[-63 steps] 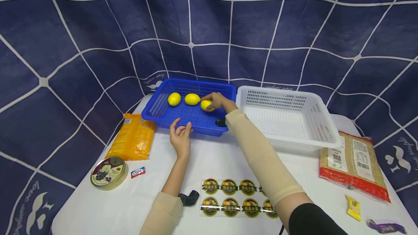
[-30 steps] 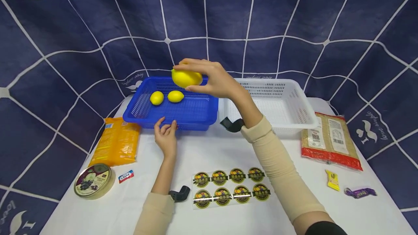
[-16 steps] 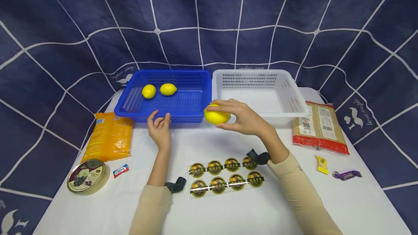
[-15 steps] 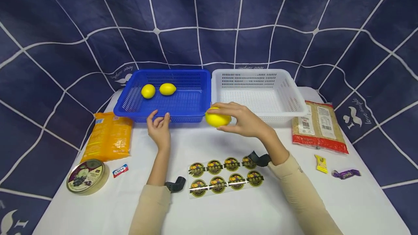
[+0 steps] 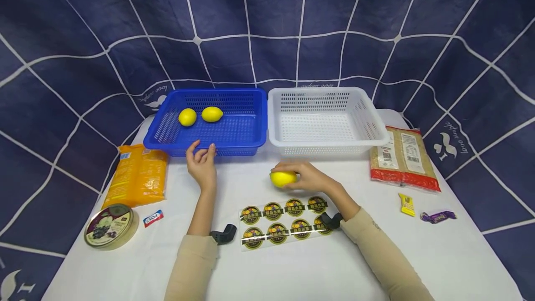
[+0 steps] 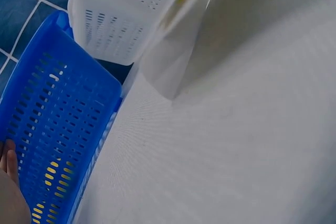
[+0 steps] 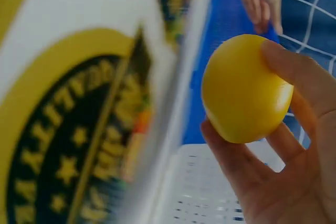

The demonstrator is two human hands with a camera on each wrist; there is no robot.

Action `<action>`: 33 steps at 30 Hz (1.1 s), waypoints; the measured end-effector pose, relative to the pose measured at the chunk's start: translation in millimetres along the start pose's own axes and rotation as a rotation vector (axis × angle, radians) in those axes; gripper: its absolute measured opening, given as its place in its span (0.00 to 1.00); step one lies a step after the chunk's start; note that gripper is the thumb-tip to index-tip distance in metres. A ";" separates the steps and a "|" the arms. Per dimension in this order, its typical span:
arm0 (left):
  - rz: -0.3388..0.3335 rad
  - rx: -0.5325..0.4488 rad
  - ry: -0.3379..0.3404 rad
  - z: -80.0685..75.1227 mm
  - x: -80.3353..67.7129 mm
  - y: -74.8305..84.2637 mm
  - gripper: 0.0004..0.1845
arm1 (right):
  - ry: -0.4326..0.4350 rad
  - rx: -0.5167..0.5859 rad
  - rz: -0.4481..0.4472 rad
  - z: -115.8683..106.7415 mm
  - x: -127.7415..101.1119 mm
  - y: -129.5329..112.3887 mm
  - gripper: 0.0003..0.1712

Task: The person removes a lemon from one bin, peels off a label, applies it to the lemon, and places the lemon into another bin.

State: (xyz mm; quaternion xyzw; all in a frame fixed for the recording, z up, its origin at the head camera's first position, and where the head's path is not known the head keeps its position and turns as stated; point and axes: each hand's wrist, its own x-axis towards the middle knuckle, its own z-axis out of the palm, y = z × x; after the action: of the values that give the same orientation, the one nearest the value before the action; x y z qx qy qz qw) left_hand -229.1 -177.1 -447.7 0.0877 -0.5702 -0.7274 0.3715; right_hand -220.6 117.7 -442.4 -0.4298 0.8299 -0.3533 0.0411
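Observation:
My right hand (image 5: 311, 178) holds a yellow lemon (image 5: 283, 179) between thumb and fingers, low over the white table between the baskets and the sticker sheet. The right wrist view shows the lemon (image 7: 247, 88) up close in the grip. Two more lemons, one at left (image 5: 187, 117) and one beside it (image 5: 212, 114), lie inside the blue basket (image 5: 234, 145). At that basket's front side, my left hand (image 5: 202, 167) rests its loosely bent fingers against the wall near the rim. A sheet of round black-and-gold stickers (image 5: 286, 221) lies flat below the right hand.
A white basket (image 5: 330, 143) stands right of the blue one. At left are an orange packet (image 5: 138, 178), a round tin (image 5: 111, 226) and a small red-and-blue wrapper (image 5: 153, 218). At right lie a red-edged grain bag (image 5: 403, 161), a yellow wrapper (image 5: 406, 204) and a purple sweet (image 5: 438, 217).
The right hand has lifted one lemon out of the blue basket and brought it nearer and down toward the table. My left hand has stayed at the blue basket's front side.

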 end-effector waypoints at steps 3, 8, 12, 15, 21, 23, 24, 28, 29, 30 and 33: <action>-0.008 -0.001 0.001 -0.8 0.7 2.2 0.27 | -0.049 0.016 0.031 5.0 0.7 8.3 0.31; -0.010 -0.002 -0.007 0.4 0.5 3.2 0.26 | -0.066 0.068 0.057 7.5 -1.3 16.1 0.31; -0.009 0.004 -0.009 -0.7 1.0 2.6 0.26 | -0.068 0.080 0.057 7.5 -1.7 17.3 0.32; -0.018 0.005 -0.010 -1.7 1.1 -0.4 0.27 | -0.060 0.068 0.055 6.3 -2.5 16.7 0.33; -0.005 0.002 0.002 -4.1 5.2 -18.2 0.28 | -0.030 0.034 0.057 3.5 -4.0 15.8 0.34; 0.002 0.012 0.012 -4.1 5.8 -20.8 0.27 | -0.022 0.030 0.053 3.1 -3.9 16.6 0.34; 0.004 0.018 0.017 -3.9 5.9 -21.6 0.27 | -0.018 0.027 0.050 2.9 -3.9 17.2 0.34; 0.019 0.032 0.027 -3.3 6.0 -23.4 0.26 | -0.004 0.032 0.032 2.2 -3.0 19.7 0.33; 0.020 0.024 0.027 -3.4 6.0 -24.0 0.26 | 0.000 0.030 0.028 2.0 -2.9 20.0 0.33; 0.025 0.017 0.024 -3.4 6.1 -24.4 0.26 | 0.004 0.026 0.026 1.8 -2.8 20.2 0.33; 0.028 -0.012 0.005 -3.5 5.6 -21.9 0.26 | 0.015 0.017 0.035 0.6 -2.5 19.6 0.33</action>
State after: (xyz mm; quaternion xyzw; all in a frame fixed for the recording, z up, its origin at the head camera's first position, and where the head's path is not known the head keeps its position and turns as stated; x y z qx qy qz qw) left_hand -240.8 -181.8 -466.8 0.0796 -0.5661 -0.7252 0.3837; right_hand -232.2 126.7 -455.6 -0.4120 0.8346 -0.3629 0.0447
